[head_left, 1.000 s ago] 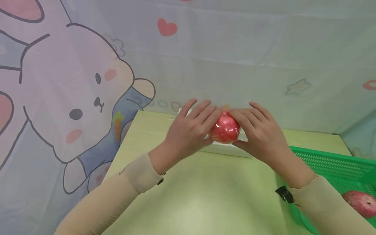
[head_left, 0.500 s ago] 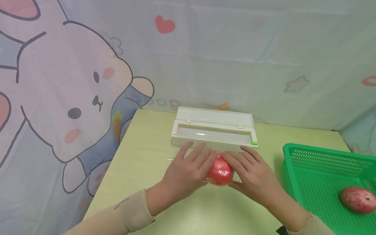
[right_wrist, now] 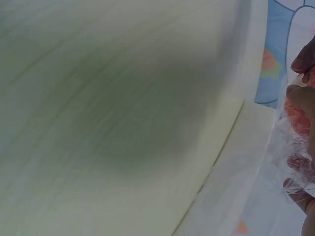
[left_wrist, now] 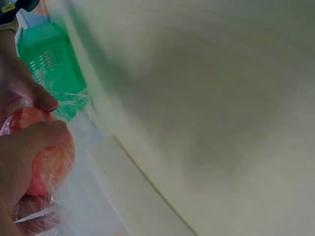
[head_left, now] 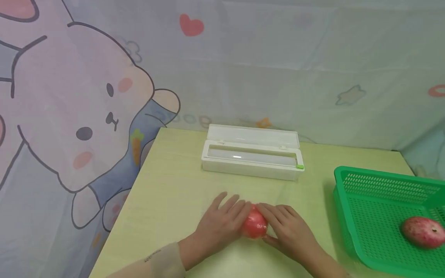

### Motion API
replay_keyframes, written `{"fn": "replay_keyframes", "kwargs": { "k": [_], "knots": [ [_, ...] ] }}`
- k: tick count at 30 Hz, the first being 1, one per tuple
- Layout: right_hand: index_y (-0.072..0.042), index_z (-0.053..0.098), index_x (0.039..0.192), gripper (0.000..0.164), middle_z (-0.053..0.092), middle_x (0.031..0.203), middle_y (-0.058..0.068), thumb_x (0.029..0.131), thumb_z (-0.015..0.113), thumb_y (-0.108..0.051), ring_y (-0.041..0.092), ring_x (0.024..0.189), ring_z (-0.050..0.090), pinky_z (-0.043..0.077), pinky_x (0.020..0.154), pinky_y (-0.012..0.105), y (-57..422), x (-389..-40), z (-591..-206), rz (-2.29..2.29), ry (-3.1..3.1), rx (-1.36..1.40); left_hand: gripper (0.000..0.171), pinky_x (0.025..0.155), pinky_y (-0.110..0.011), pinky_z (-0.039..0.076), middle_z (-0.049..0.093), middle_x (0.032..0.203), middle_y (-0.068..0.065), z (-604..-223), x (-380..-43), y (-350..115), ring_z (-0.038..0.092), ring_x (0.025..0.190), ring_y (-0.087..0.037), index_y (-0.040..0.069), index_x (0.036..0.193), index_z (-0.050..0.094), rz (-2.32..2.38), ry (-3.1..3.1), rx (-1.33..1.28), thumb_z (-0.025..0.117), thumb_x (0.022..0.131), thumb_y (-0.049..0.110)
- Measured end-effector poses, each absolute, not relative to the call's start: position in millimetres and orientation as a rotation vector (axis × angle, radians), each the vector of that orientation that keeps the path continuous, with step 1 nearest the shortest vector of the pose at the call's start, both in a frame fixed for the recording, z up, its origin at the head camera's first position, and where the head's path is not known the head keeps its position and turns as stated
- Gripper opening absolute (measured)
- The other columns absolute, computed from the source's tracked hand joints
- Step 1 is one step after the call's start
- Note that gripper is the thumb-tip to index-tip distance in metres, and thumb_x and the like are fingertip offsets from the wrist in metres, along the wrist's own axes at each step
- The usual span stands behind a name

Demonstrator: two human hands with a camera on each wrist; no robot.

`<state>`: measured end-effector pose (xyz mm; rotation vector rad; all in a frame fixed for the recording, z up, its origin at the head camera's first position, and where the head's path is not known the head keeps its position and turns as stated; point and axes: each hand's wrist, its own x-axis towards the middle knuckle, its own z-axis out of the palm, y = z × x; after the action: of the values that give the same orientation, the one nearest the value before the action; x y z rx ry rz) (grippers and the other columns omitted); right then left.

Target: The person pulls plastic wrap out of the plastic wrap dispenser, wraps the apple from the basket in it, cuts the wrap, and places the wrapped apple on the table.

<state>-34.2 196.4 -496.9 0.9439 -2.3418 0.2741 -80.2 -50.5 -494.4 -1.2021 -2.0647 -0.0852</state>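
Note:
A red pomegranate (head_left: 256, 224), wrapped in shiny clear cling film, is between both hands above the near part of the table. My left hand (head_left: 222, 224) grips its left side and my right hand (head_left: 290, 231) its right. Thumbs lie on the near side and the other fingers over the top. In the left wrist view, the left thumb crosses the pomegranate (left_wrist: 51, 160), and crumpled film (left_wrist: 37, 216) hangs loose below it. The right wrist view catches only part of the fingers and bunched film (right_wrist: 290, 162) at its right edge.
A white cling film dispenser (head_left: 250, 170) stands at the table's back, lid up, a roll inside and a green slider (head_left: 300, 166) at its right end. On the right, a green plastic basket (head_left: 351, 231) holds a reddish oval fruit (head_left: 423, 232). A printed curtain (head_left: 264, 69) hangs behind.
Both hands have brought the wrapped pomegranate down and nearer, away from in front of the dispenser, which now shows fully. The view has tilted slightly, and more of the basket shows.

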Motion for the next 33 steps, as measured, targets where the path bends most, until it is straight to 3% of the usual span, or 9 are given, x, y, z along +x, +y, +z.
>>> {"fn": "replay_keyframes", "kwargs": {
  "k": [2,5,7,9,13,15,20,33],
  "knots": [
    [-0.003,0.062,0.143,0.092,0.072,0.128,0.009,0.064,0.101,-0.03,0.025,0.095,0.07,0.062,0.083,0.044,197,-36,-504,0.292,-2.332,0.95,0.064,0.104,-0.046,0.057,0.076,0.115,0.001,-502,-82,-49,0.071,0.114,-0.022,0.012,0.128,0.069,-0.089,-2.067,-1.199,0.089,0.079,0.049],
    [-0.003,0.062,0.144,0.071,0.072,0.128,0.01,0.088,0.087,-0.039,0.026,0.097,0.07,0.061,0.084,0.044,199,-39,-513,0.32,-2.329,0.961,0.063,0.103,-0.046,0.057,0.076,0.114,0.003,-511,-84,-48,0.071,0.113,-0.021,0.013,0.126,0.07,-0.094,-2.073,-1.193,0.088,0.079,0.05],
    [-0.004,0.062,0.144,0.064,0.072,0.127,0.01,0.096,0.078,-0.043,0.026,0.098,0.07,0.061,0.085,0.044,199,-41,-518,0.331,-2.332,0.961,0.062,0.103,-0.045,0.057,0.075,0.115,0.003,-516,-86,-48,0.071,0.113,-0.021,0.014,0.127,0.069,-0.098,-2.102,-1.196,0.088,0.08,0.05],
    [-0.004,0.062,0.144,0.065,0.073,0.127,0.01,0.095,0.079,-0.041,0.025,0.098,0.07,0.061,0.085,0.044,199,-42,-522,0.339,-2.347,0.961,0.061,0.103,-0.045,0.057,0.076,0.117,0.003,-521,-87,-48,0.071,0.114,-0.021,0.014,0.128,0.069,-0.102,-2.134,-1.199,0.087,0.082,0.05],
    [-0.004,0.063,0.142,0.081,0.073,0.126,0.009,0.072,0.093,-0.031,0.025,0.098,0.07,0.061,0.086,0.043,198,-45,-529,0.336,-2.37,0.951,0.062,0.105,-0.045,0.056,0.075,0.121,0.003,-529,-89,-47,0.071,0.116,-0.02,0.016,0.132,0.068,-0.101,-2.219,-1.214,0.086,0.084,0.051],
    [-0.004,0.063,0.142,0.084,0.073,0.125,0.009,0.068,0.095,-0.03,0.024,0.098,0.07,0.061,0.086,0.043,197,-46,-531,0.331,-2.38,0.945,0.065,0.107,-0.045,0.055,0.075,0.122,0.003,-532,-91,-46,0.07,0.117,-0.019,0.016,0.133,0.067,-0.087,-2.25,-1.218,0.086,0.084,0.053],
    [-0.004,0.063,0.14,0.083,0.073,0.124,0.009,0.068,0.094,-0.029,0.025,0.1,0.07,0.061,0.087,0.044,196,-49,-536,0.347,-2.413,0.926,0.07,0.109,-0.043,0.053,0.073,0.124,0.004,-535,-95,-46,0.068,0.118,-0.018,0.018,0.134,0.065,-0.087,-2.318,-1.23,0.087,0.081,0.058],
    [-0.004,0.061,0.141,0.086,0.07,0.128,0.008,0.07,0.099,-0.034,0.026,0.112,0.068,0.062,0.091,0.047,196,-55,-539,0.409,-2.546,0.83,0.065,0.111,-0.04,0.049,0.071,0.128,0.005,-533,-110,-39,0.063,0.122,-0.017,0.02,0.136,0.063,-0.151,-2.669,-1.241,0.086,0.084,0.052]
  ]
}}
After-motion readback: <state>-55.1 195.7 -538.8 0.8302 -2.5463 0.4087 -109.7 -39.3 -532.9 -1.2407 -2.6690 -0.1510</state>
